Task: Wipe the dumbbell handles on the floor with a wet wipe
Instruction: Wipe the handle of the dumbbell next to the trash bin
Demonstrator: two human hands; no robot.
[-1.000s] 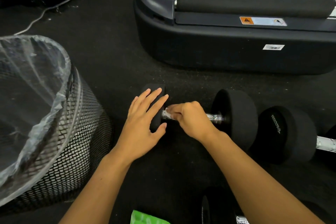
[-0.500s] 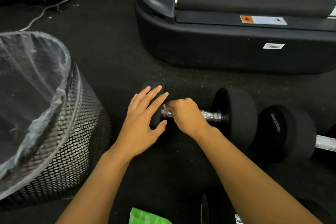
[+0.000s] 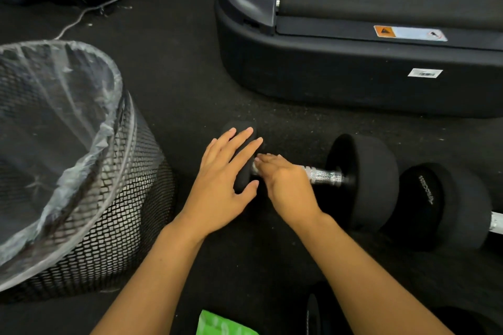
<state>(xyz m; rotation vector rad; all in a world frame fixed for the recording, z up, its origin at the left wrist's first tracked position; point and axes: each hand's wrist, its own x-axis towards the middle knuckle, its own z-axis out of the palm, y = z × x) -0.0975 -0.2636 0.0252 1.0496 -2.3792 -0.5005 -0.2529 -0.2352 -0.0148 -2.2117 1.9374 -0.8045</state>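
A black dumbbell (image 3: 362,179) with a knurled metal handle (image 3: 325,175) lies on the dark floor. My left hand (image 3: 223,185) rests flat with straight fingers on its left weight head (image 3: 241,130). My right hand (image 3: 285,185) is curled over the left end of the handle, pressing a wet wipe against it; only a sliver of white wipe (image 3: 255,168) shows under the fingers. A second dumbbell (image 3: 446,204) lies to the right, its handle running off the frame edge.
A black mesh bin (image 3: 114,212) lined with a clear plastic bag stands at the left. A treadmill base (image 3: 353,76) fills the upper right. A green wipe packet (image 3: 220,325) lies at the bottom edge, beside another dark weight (image 3: 313,315).
My right hand has slid left along the handle toward the left weight head, exposing more of the metal on the right. My left hand has stayed on the weight head.
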